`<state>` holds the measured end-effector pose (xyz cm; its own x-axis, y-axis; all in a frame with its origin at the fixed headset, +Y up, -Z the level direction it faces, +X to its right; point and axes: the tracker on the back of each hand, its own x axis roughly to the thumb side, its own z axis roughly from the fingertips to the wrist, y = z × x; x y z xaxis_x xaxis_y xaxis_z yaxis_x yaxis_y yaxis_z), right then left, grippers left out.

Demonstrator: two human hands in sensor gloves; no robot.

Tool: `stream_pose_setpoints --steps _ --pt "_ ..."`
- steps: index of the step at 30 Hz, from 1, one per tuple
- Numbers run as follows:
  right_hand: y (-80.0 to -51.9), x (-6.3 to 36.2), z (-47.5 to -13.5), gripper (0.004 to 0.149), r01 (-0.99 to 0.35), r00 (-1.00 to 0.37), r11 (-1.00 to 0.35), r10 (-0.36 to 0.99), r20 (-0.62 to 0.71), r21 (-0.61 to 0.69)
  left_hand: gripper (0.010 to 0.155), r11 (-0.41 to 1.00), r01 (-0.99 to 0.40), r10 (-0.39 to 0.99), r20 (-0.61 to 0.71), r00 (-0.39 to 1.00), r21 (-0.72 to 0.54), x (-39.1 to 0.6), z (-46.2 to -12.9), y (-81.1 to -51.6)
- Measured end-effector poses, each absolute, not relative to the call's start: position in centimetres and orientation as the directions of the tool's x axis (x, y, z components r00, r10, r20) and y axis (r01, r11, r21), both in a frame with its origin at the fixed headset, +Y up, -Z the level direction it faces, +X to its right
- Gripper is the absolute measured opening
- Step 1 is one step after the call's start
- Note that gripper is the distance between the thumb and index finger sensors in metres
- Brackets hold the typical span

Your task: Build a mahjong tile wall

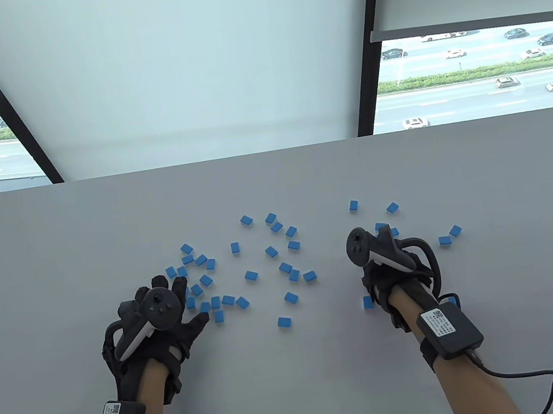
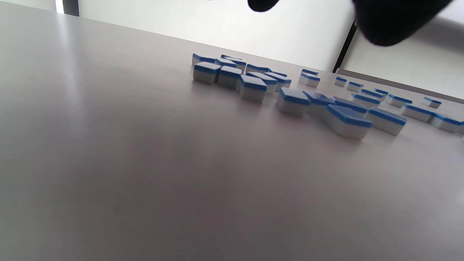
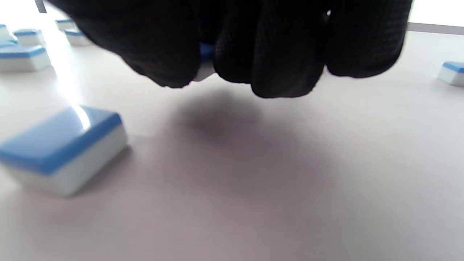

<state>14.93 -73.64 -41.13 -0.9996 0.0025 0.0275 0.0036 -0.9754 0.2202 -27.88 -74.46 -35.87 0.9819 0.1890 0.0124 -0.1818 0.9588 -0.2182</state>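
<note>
Both hands are low over the counter [image 1: 53, 240] among the scattered mahjong tiles [image 1: 285, 267], and they differ plainly. The left hand [image 1: 160, 315] lies spread with its fingers straight and fanned, the fingertips reaching into the densest cluster of tiles [image 1: 204, 280] just ahead and to its right; it grips nothing, and the left wrist view shows only dark fingertips at the top edge, clear above the tiles. The right hand [image 1: 395, 272] is curled tight: in the right wrist view its fingers [image 3: 282, 54] are bunched downward and a sliver of blue and white shows between them, so it appears to pinch a single held tile [image 3: 204, 59], lifted just off the counter with a shadow beneath. No wall has been started; every tile seen lies flat, blue back up, loose and pointing every which way, with no row anywhere. The bulk of the tiles sits between the two hands and slightly farther from the person, the thicker group nearer the left hand, a thinner scatter beyond and to the right of the right hand, and one loose tile [image 1: 368, 301] just beside the right wrist. The judgement is that the coming move turns on where the first row is laid: the bare strip of counter nearest the person, between the forearms, is free, and the right hand, already loaded, seems best placed to set its tile down there with the long axis running left to right
</note>
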Motion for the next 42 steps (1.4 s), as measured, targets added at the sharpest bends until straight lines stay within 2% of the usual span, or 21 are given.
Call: stream_pose_setpoints --steps 7,10,13,18,34,39,42 --pt "-70.5 16.7 -37.2 0.062 -0.042 -0.998 -0.993 0.047 0.041 0.112 0.088 0.959 -0.186 0.196 0.022 0.980 -0.215 -27.8 -35.9 -74.5" --pt "-70.5 17.4 -35.1 0.062 -0.097 -0.994 -0.991 0.101 0.044 0.094 0.088 0.960 -0.182 0.192 0.027 0.981 -0.214 -27.7 -35.9 -74.5" --pt "-71.4 17.7 -34.2 0.062 -0.092 -0.994 -0.991 0.097 0.044 0.098 0.088 0.960 -0.182 0.192 0.027 0.981 -0.211 -27.7 -35.9 -74.5" --pt "-73.7 17.3 -34.2 0.061 -0.083 -0.994 -0.984 0.092 0.051 0.155 0.088 0.958 -0.180 0.190 0.021 0.982 -0.222 -27.6 -35.9 -74.8" --pt "-75.3 15.2 -34.6 0.058 0.015 -0.993 -0.990 0.001 0.114 0.139 0.088 0.959 -0.163 0.174 0.026 0.984 -0.233 -27.3 -36.0 -75.2" --pt "-74.5 15.7 -34.5 0.060 -0.034 -0.993 -0.987 0.051 0.109 0.156 0.088 0.959 -0.163 0.173 0.025 0.985 -0.233 -27.3 -36.0 -75.2" --pt "-72.1 17.4 -34.1 0.058 -0.109 -0.991 -0.991 0.114 0.071 0.072 0.088 0.959 -0.162 0.173 0.027 0.985 -0.231 -27.3 -36.0 -75.1"
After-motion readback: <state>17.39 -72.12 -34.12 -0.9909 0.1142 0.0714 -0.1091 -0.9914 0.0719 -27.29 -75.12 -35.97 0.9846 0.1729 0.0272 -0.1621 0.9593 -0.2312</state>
